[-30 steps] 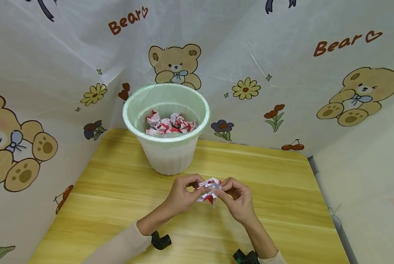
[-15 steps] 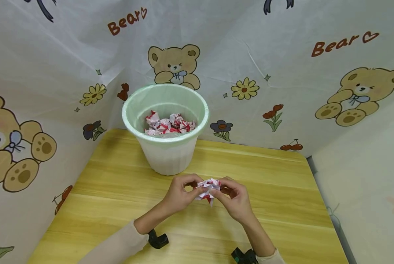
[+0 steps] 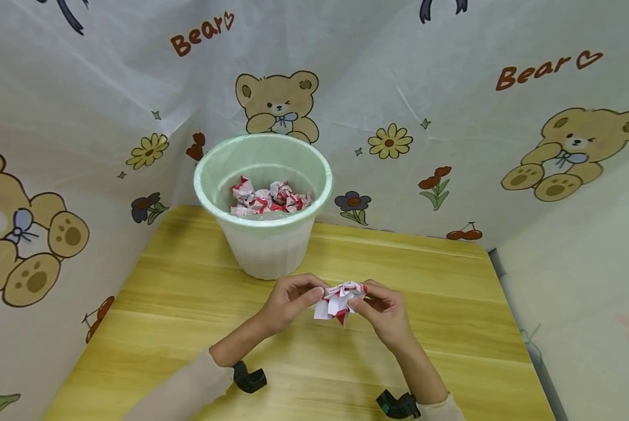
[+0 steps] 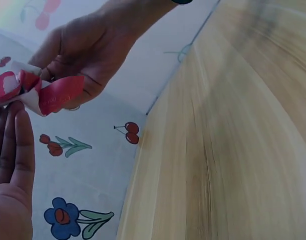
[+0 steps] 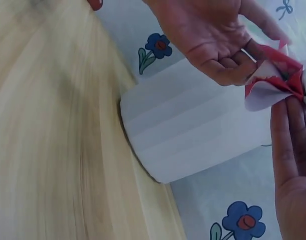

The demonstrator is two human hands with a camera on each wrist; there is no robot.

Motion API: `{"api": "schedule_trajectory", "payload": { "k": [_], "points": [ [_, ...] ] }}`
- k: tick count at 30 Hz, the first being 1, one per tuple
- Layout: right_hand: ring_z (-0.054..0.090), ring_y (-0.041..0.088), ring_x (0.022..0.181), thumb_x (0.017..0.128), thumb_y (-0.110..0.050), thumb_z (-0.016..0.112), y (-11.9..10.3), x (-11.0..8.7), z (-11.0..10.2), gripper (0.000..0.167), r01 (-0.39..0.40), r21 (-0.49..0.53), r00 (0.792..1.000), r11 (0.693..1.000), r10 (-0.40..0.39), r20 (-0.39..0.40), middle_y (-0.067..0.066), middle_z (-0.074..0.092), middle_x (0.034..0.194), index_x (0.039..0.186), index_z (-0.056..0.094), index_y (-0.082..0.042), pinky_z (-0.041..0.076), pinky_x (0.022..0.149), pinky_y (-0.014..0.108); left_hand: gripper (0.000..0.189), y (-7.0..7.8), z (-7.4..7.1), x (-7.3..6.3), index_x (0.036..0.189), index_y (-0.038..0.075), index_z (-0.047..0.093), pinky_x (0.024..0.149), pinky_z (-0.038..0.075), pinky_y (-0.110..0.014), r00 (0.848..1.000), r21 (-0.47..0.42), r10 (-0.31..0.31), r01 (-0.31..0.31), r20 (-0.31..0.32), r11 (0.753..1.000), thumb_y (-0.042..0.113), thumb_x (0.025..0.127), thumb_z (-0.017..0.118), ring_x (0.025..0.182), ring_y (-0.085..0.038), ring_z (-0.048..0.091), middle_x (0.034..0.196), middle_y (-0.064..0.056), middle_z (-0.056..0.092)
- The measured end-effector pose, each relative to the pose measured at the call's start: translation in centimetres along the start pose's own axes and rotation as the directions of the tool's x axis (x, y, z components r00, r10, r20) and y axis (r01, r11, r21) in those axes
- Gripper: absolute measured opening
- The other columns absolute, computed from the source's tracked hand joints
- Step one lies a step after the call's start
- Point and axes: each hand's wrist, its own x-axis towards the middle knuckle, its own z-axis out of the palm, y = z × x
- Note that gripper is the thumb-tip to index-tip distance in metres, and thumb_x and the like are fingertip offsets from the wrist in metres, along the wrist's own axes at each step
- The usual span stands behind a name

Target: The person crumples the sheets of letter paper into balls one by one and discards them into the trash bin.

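Observation:
Above the table, a crumpled sheet of paper (image 3: 337,303), white on one side and red on the other, is held between two hands. The left hand (image 3: 290,301) pinches its left edge between thumb and fingers. On the other side, the right hand (image 3: 388,313) pinches it, thumb on the near face and fingers behind. In the left wrist view the paper's red side (image 4: 60,95) shows, with a loose flap sticking out. The right wrist view has the same crumpled paper (image 5: 275,82) at the fingertips of both hands.
A pale green bin (image 3: 272,251) stands behind the hands, holding several crumpled red and white paper balls (image 3: 272,197). The wooden table (image 3: 425,280) lies beneath. A white bear-print sheet (image 3: 346,70) hangs behind and at the left.
The paper has spread wider, with a white flap now hanging at its lower left. The right hand has shifted slightly to the right, and the left thumb has moved back toward the paper's edge.

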Motion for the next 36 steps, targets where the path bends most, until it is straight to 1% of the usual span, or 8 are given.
{"api": "schedule_trajectory", "payload": {
  "k": [5,9,13,19,24,27,30,36],
  "points": [
    [0.073,0.006,0.099,0.098,0.01,0.07,-0.1,0.1,-0.3,0.033,0.029,0.131,0.996,0.991,-0.04,0.083,-0.002,0.079,0.112,0.124,0.079,-0.007,0.062,0.081,0.017,0.03,0.6,-0.2,0.2,0.115,-0.019,0.065,0.088,0.063,-0.022,0.995,-0.137,-0.059,0.07,0.08,0.988,0.009,0.111,0.055,0.096,-0.002,0.071,0.107,0.012,0.076],
    [0.073,0.007,0.101,0.098,0.013,0.068,-0.3,0.3,-0.2,0.032,0.071,0.16,0.983,0.985,-0.096,0.154,-0.001,0.079,0.114,0.124,0.077,-0.002,0.062,0.081,0.018,0.032,0.8,-0.1,0.2,0.107,-0.022,0.062,0.085,0.063,-0.02,0.988,-0.224,-0.037,0.07,0.148,0.972,0.01,0.107,0.066,0.092,-0.003,0.072,0.105,0.01,0.077],
    [0.073,0.007,0.101,0.097,0.016,0.067,-0.7,0.5,0.4,0.03,0.111,0.152,0.967,0.982,-0.142,0.212,0.001,0.079,0.116,0.124,0.075,0.005,0.063,0.08,0.021,0.034,0.9,0.0,0.1,0.1,-0.018,0.063,0.082,0.063,-0.019,0.986,-0.239,-0.018,0.058,0.167,0.969,0.012,0.099,0.078,0.091,-0.005,0.073,0.103,0.007,0.076],
    [0.072,0.004,0.097,0.094,0.019,0.068,-1.0,0.5,1.2,0.031,0.095,0.07,0.978,0.993,-0.106,0.181,-0.003,0.079,0.112,0.12,0.077,0.005,0.062,0.076,0.019,0.028,1.0,0.4,0.0,0.108,-0.005,0.066,0.081,0.063,-0.021,0.995,-0.084,-0.054,0.061,0.083,0.995,0.01,0.093,0.085,0.091,-0.005,0.07,0.105,0.0,0.071],
    [0.075,0.003,0.082,0.092,0.015,0.074,-1.3,0.5,1.2,0.009,0.003,-0.03,0.995,1.0,0.0,0.104,-0.007,0.079,0.098,0.097,0.074,0.007,0.064,0.067,0.024,0.024,1.0,0.5,-0.1,0.113,0.002,0.072,0.086,0.065,-0.027,0.996,0.041,-0.084,0.083,0.03,0.996,0.011,0.094,0.085,0.094,-0.007,0.071,0.108,-0.017,0.074],
    [0.077,0.006,0.075,0.092,0.013,0.076,-1.5,0.4,1.2,0.012,-0.052,-0.046,0.995,0.998,0.056,0.082,-0.006,0.077,0.093,0.087,0.065,0.01,0.066,0.064,0.031,0.022,1.1,0.7,-0.2,0.115,0.002,0.074,0.087,0.066,-0.029,0.994,0.074,-0.106,0.104,0.028,0.992,0.008,0.095,0.083,0.095,-0.007,0.073,0.11,-0.024,0.075],
    [0.078,0.009,0.073,0.092,0.014,0.075,-1.6,0.3,1.2,0.013,-0.074,-0.043,0.994,0.996,0.077,0.075,-0.004,0.076,0.091,0.086,0.063,0.012,0.067,0.063,0.035,0.022,1.2,1.0,-0.2,0.119,0.002,0.074,0.09,0.065,-0.029,0.992,0.116,-0.115,0.109,0.048,0.987,0.007,0.098,0.078,0.097,-0.006,0.073,0.114,-0.022,0.076],
    [0.08,0.015,0.072,0.093,0.009,0.077,-1.6,0.3,1.1,0.012,-0.064,-0.066,0.996,0.996,0.068,0.06,0.0,0.078,0.091,0.088,0.067,0.014,0.067,0.062,0.042,0.021,1.2,1.3,0.0,0.125,0.008,0.07,0.091,0.064,-0.03,0.993,0.215,-0.065,0.042,0.1,0.976,0.01,0.104,0.07,0.099,-0.007,0.07,0.114,-0.013,0.075]
  ]
}}
